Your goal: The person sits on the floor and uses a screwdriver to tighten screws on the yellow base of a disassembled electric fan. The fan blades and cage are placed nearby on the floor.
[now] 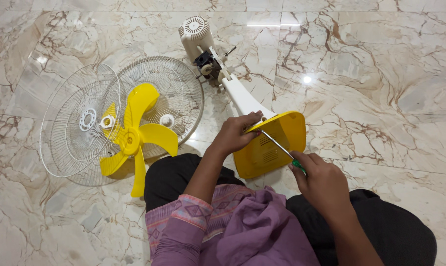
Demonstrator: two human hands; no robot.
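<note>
A dismantled table fan lies on the marble floor. My left hand (234, 134) grips the top edge of its yellow base (277, 148), which is tipped up on its side against my lap. My right hand (321, 180) holds a green-handled screwdriver (281, 148), its metal tip pointing at the upper left of the base's underside. The white stand (242, 96) runs up from the base to the white motor housing (197, 34), whose black inner parts are exposed.
To the left, the yellow fan blade (134, 138) lies on two white wire grilles (80, 123), one overlapping the other. A small white nut (167, 120) rests on the right grille. My legs in dark trousers fill the lower frame.
</note>
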